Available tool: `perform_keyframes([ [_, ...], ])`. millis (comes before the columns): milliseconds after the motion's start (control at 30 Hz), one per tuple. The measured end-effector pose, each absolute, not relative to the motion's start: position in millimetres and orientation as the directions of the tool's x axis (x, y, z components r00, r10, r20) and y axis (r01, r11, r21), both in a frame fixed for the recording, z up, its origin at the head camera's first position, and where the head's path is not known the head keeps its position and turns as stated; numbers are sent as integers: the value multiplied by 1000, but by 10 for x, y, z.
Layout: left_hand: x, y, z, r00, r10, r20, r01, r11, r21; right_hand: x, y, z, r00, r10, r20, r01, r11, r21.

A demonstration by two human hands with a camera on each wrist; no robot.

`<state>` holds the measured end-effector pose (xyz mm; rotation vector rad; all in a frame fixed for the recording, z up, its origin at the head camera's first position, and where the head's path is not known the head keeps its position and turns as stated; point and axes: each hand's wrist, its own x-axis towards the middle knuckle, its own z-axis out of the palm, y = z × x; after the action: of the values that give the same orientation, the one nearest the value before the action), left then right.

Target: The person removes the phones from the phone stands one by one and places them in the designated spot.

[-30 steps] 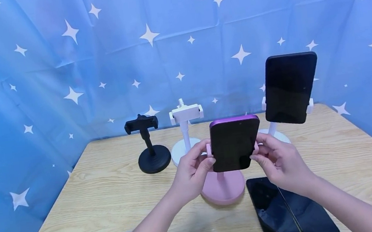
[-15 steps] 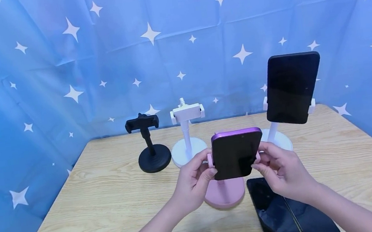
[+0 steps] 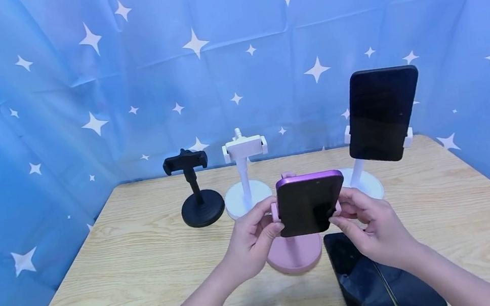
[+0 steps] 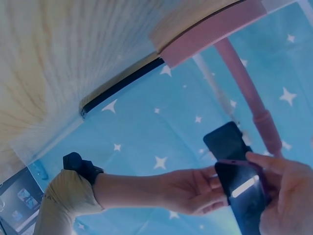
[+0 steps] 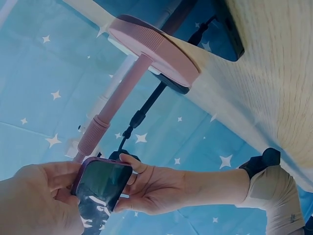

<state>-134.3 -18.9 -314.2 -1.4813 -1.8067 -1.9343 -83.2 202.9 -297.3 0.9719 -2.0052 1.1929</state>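
A purple-edged phone sits in the pink clamp of a phone stand, tilted back with its dark screen up. My left hand pinches its left side at the clamp arm, thumb near the lower corner. On the opposite side my right hand does the same, thumb on the lower right corner. The stand's round pink base rests on the table under the phone. Its pink pole rises to the phone in the right wrist view. Fingers behind the phone are partly hidden.
Behind stand a black phone stand and a white phone stand. At right, another white stand holds a large dark phone upright. Two dark phones lie flat, one partly under my right forearm. A blue starry curtain hangs behind.
Over the last second the held phone has come down and tipped back, showing more of its purple top edge. Both hands have stayed on its sides. The other stands have not moved.
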Motion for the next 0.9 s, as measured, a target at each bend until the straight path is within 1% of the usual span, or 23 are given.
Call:
perform_keyframes([
  [100, -1369, -208, -3123, -486, 543, 685, 673, -267, 690, -796, 2050, -2955, -597, -279, 752, -785, 397, -476],
  [133, -1378, -217, -3113, -477, 554, 682, 681, -258, 686, -789, 2056, -2949, -602, -281, 747, -779, 410, -474],
  [200, -1400, -239, -3090, -467, 570, 676, 702, -226, 675, -779, 2058, -2931, -609, -288, 739, -773, 422, -473],
  [267, -1420, -262, -3055, -474, 572, 670, 717, -191, 670, -759, 2053, -2890, -630, -303, 715, -756, 450, -476],
  [400, -1496, -312, -2980, -470, 569, 675, 775, -101, 624, -673, 2024, -2741, -718, -321, 618, -667, 572, -478],
  [500, -1567, -334, -2903, -454, 606, 653, 793, -59, 606, -595, 1977, -2618, -766, -295, 572, -594, 664, -453],
  [567, -1618, -321, -2846, -422, 648, 634, 801, -61, 596, -600, 1962, -2606, -746, -282, 604, -594, 691, -411],
  [600, -1641, -305, -2817, -401, 672, 623, 801, -72, 594, -623, 1959, -2622, -722, -277, 633, -608, 691, -390],
  [633, -1670, -286, -2796, -371, 693, 618, 806, -89, 585, -661, 1962, -2666, -687, -270, 675, -628, 687, -365],
  [733, -1756, -212, -2764, -281, 730, 623, 821, -152, 550, -802, 1913, -2784, -540, -267, 798, -690, 684, -238],
  [800, -1805, -171, -2764, -226, 738, 636, 824, -203, 529, -827, 1788, -2747, -487, -258, 834, -677, 715, -174],
  [833, -1826, -156, -2770, -205, 738, 643, 823, -226, 521, -812, 1703, -2701, -474, -258, 842, -663, 733, -149],
  [900, -1850, -132, -2773, -176, 745, 643, 815, -256, 520, -730, 1502, -2541, -487, -260, 834, -615, 780, -116],
])
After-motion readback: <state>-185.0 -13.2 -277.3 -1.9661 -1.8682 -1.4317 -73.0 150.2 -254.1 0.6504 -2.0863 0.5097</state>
